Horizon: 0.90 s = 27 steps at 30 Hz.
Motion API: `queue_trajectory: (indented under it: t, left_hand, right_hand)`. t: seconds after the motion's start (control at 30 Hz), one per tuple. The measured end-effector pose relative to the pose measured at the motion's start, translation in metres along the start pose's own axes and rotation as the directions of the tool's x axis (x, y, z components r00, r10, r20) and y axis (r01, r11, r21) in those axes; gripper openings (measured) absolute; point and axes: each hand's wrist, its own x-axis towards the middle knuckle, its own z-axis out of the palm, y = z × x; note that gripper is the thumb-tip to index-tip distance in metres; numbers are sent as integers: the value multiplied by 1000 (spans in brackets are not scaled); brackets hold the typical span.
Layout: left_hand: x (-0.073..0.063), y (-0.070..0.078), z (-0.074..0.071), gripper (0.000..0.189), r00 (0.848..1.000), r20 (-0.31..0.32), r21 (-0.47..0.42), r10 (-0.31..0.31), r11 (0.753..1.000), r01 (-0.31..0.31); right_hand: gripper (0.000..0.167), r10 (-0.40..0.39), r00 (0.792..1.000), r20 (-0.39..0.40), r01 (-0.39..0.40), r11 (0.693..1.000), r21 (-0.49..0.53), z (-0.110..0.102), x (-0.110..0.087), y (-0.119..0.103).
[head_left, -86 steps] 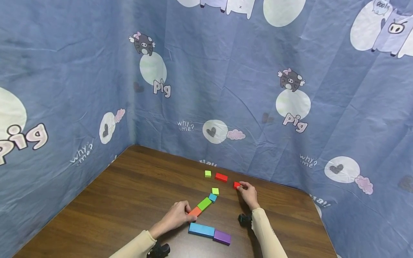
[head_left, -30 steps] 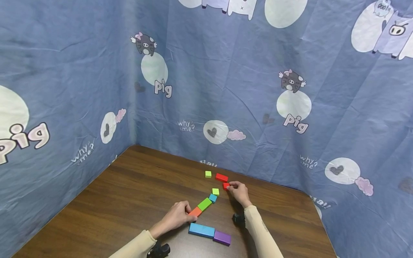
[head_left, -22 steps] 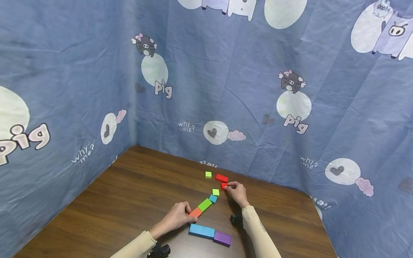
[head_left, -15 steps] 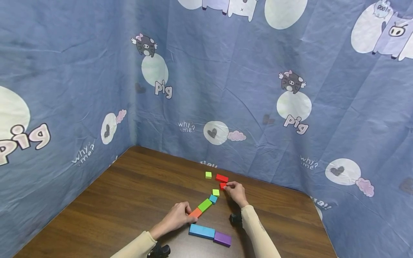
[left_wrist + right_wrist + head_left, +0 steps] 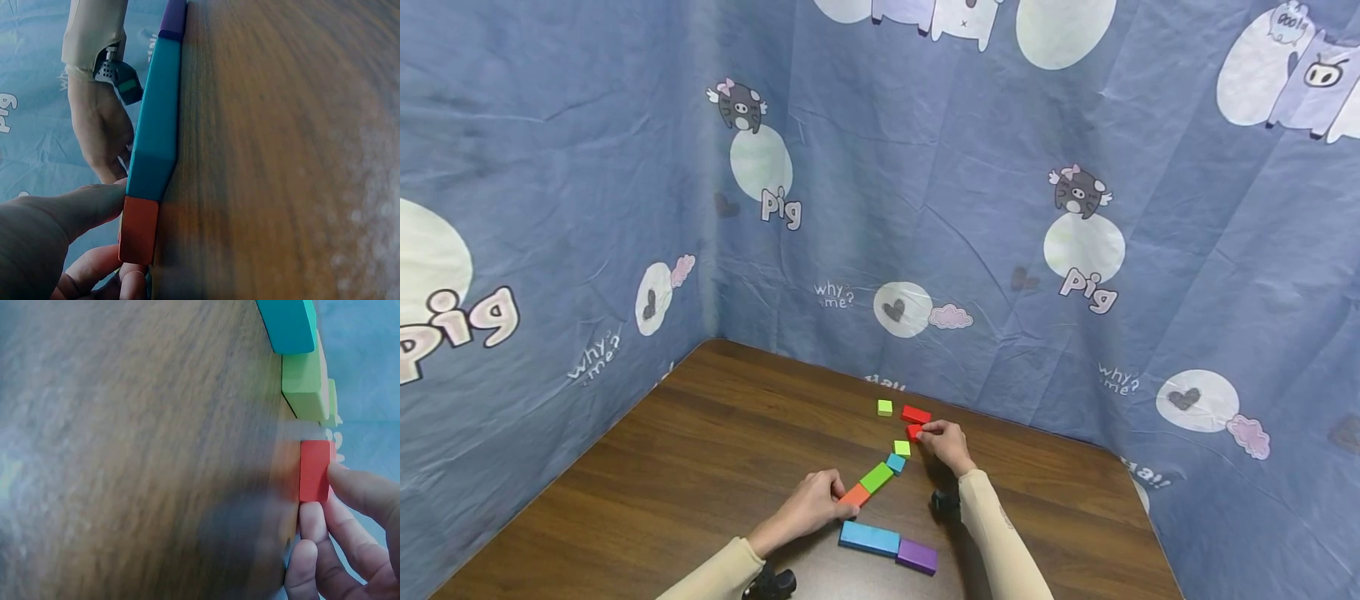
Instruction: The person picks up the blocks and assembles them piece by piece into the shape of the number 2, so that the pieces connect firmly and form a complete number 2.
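Note:
My left hand point(image 5: 808, 502) grips the near end of an orange block point(image 5: 855, 494), thumb on one side and fingers on the other. That block touches a green block point(image 5: 876, 477), followed by a small blue block point(image 5: 896, 463) and a yellow-green cube point(image 5: 902, 448) in a slanting row. Beyond the row's far end, my right hand point(image 5: 949, 447) pinches a small red block point(image 5: 913, 432) resting on the table. In the right wrist view, a gap separates this red block point(image 5: 314, 470) from the yellow-green cube point(image 5: 304, 387). Part of the orange block is hidden by my left hand.
A longer red block point(image 5: 916, 414) lies just behind the small one, with another yellow-green cube point(image 5: 885, 407) to its left. Nearer me, a long blue block point(image 5: 869, 537) touches a purple block point(image 5: 917, 556). A patterned blue curtain point(image 5: 850, 208) borders the wooden table point(image 5: 700, 450).
My right hand has slid the small red block leftward along the table, close to the yellow-green cube at the row's end. My left hand has stayed on the orange block.

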Motion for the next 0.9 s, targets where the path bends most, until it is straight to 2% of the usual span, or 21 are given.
queue_trajectory:
  t: [0.37,0.6,0.9]
  left_hand:
    - [-1,1,0,32,1000,-2,10,4,1000,-4]
    - [-1,2,0,33,1000,-11,15,7,1000,-7]
    - [-1,2,0,32,1000,-14,20,10,1000,-10]
  right_hand:
    - [16,-23,999,23,23,1000,-11,6,2,-6]
    - [15,-19,999,49,17,999,40,11,3,-6]
    - [15,-55,995,78,50,997,64,13,0,-10]
